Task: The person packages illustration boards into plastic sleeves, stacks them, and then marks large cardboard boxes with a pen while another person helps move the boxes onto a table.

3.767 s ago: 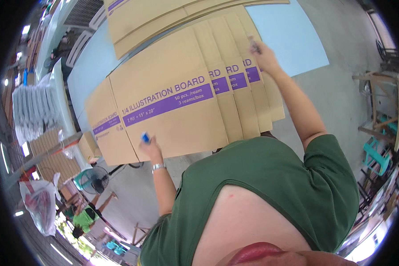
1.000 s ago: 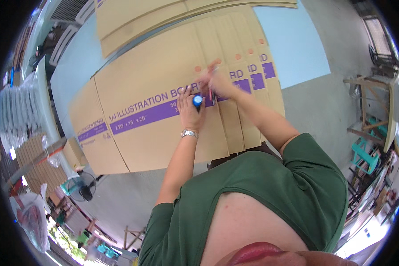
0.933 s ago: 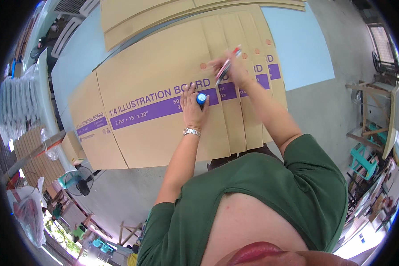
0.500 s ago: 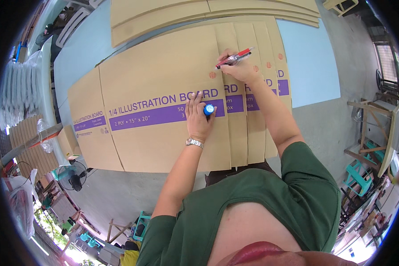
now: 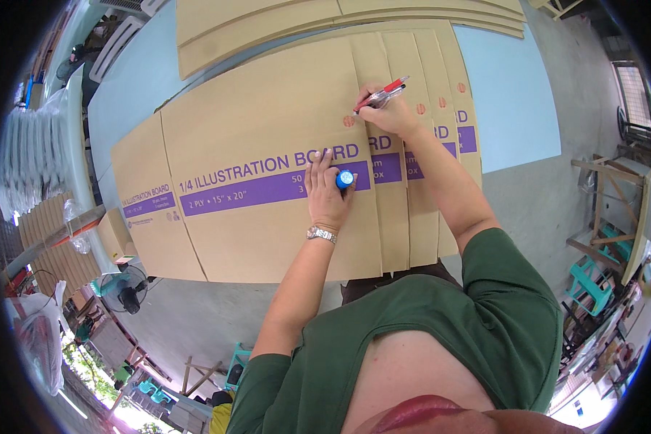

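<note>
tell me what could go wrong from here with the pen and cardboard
The red pen in the right hand is close to a round red mark; a slip might scrawl across it. The cardboard sheets lie overlapped, so pressure from the left hand could shift the top one. That hand also holds a blue-topped object, which might slip out.

Purple lettering [image 5: 267, 166] (white too) on cardboard [image 5: 253, 235]

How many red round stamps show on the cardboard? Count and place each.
4: one stamp left of the right hand; a second, third and fourth stepping rightward beyond it. The hand may hide another.
</note>
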The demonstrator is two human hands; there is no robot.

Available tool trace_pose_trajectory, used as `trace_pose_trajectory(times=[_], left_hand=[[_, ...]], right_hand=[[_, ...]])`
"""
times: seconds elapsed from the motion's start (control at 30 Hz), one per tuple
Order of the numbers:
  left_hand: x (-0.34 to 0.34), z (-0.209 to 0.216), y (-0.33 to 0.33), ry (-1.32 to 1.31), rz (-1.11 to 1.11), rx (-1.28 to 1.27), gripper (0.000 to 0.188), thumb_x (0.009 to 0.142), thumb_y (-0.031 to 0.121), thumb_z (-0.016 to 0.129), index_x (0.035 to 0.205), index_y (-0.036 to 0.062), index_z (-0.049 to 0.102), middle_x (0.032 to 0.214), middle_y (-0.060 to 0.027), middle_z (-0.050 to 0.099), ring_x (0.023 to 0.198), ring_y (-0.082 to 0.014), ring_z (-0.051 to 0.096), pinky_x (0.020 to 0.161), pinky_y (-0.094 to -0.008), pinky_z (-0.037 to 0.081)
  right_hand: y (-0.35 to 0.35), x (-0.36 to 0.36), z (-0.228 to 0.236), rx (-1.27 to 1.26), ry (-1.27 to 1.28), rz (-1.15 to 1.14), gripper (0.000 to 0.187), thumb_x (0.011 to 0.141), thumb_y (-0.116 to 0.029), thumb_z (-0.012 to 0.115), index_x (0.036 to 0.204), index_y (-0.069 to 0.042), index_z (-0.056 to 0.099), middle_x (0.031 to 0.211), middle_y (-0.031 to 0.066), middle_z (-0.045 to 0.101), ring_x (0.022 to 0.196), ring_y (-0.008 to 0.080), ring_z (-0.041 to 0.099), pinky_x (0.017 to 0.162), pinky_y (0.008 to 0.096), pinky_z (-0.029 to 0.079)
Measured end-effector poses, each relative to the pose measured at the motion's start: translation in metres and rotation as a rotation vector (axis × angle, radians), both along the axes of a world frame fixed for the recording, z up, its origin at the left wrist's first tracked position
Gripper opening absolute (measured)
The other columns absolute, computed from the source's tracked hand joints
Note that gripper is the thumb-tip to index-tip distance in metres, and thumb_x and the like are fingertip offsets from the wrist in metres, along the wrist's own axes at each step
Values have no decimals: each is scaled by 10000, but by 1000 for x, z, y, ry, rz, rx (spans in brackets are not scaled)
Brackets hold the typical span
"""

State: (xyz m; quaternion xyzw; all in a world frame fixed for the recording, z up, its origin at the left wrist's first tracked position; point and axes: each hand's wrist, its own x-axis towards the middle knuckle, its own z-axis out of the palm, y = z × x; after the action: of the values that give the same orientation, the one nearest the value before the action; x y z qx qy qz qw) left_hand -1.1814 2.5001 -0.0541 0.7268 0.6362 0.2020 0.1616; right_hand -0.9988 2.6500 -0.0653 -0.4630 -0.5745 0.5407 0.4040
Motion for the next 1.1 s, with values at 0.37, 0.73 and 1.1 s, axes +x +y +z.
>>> trace_pose_trajectory(times=[0.37, 0.73, 1.1], left_hand=[[0, 0, 1, 6, -5, 4, 295, 855, 295, 663, 944, 81, 480, 1407, -128, 455, 1360, -324, 335, 1115, -469, 237], [1, -2, 1, 21, -1, 21, 322, 843, 308, 679, 944, 80, 474, 1402, -123, 460, 1352, -324, 341, 1115, -470, 243], [1, -1, 1, 16, 0, 35, 320, 839, 303, 684, 945, 82, 478, 1395, -126, 468, 1348, -325, 350, 1112, -468, 249]], right_hand=[[0, 0, -4, -87, 25, -55, 63, 740, -34, 621, 803, -34, 611, 710, -8, 581, 664, 70, 536, 592, 242, 436], [3, 1, -7, -22, -36, -110, 87, 706, -70, 677, 750, -27, 616, 697, 18, 621, 662, 87, 578, 617, 250, 464], [1, 4, -2, -27, 16, -77, 60, 721, -27, 621, 778, -26, 602, 733, 26, 600, 704, 106, 573, 648, 260, 456]])
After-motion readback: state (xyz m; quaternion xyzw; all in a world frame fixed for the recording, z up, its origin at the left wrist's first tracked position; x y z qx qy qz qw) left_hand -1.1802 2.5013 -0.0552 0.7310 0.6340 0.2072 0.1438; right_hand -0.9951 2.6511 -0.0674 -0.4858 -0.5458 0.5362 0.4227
